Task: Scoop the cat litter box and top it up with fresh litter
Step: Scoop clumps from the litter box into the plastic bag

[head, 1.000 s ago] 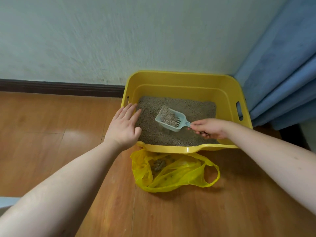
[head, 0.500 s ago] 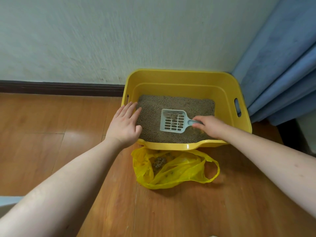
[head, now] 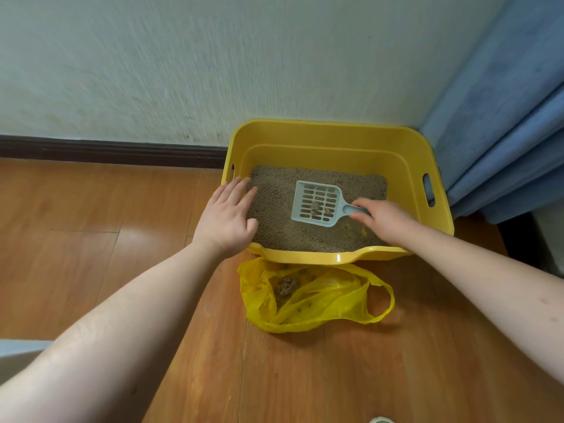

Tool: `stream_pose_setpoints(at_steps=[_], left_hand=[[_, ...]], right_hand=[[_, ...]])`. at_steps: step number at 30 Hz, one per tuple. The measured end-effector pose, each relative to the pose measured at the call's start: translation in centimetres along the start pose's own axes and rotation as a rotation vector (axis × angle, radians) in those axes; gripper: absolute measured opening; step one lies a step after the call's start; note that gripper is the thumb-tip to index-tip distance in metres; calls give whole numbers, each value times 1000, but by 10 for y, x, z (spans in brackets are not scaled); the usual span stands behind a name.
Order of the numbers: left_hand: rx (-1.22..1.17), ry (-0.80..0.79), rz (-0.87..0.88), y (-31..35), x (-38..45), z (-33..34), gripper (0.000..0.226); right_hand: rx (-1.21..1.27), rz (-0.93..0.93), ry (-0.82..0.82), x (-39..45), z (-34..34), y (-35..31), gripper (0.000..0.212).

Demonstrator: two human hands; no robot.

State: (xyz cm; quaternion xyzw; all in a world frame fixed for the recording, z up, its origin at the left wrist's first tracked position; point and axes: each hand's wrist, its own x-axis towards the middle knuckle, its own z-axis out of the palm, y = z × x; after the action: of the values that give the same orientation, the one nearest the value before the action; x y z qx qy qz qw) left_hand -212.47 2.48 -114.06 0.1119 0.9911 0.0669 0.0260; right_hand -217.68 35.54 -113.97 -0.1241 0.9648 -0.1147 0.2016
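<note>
Litter box (head: 329, 141) sits on the floor (head: 91, 239) against the wall (head: 213, 56), curtain (head: 503, 132) just right of it. Litter (head: 274, 215) lies in the box; scoop (head: 317, 202) sits over it near centre, a few clumps in the scoop. Left hand (head: 227, 218) rests on the box's left near corner, right hand (head: 381, 219) at the scoop's handle, right of the scoop. Bag (head: 317, 300) lies on the floor just in front of the box, clumps inside
</note>
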Motion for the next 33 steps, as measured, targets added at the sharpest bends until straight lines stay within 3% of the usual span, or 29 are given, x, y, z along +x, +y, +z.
stream_pose_setpoints(at_steps=[14,22,33], left_hand=[[4,4,5,1,-1,-1,73],[18,-5,25,0,0,-1,71],[12,-15,33,0,0,-3,73]], right_hand=[[399,-68,-59,-43,-22,-28,18],[383,-130,-105,-96,-17,-37,18],[322,-17,-305,-117,78,-32,18]])
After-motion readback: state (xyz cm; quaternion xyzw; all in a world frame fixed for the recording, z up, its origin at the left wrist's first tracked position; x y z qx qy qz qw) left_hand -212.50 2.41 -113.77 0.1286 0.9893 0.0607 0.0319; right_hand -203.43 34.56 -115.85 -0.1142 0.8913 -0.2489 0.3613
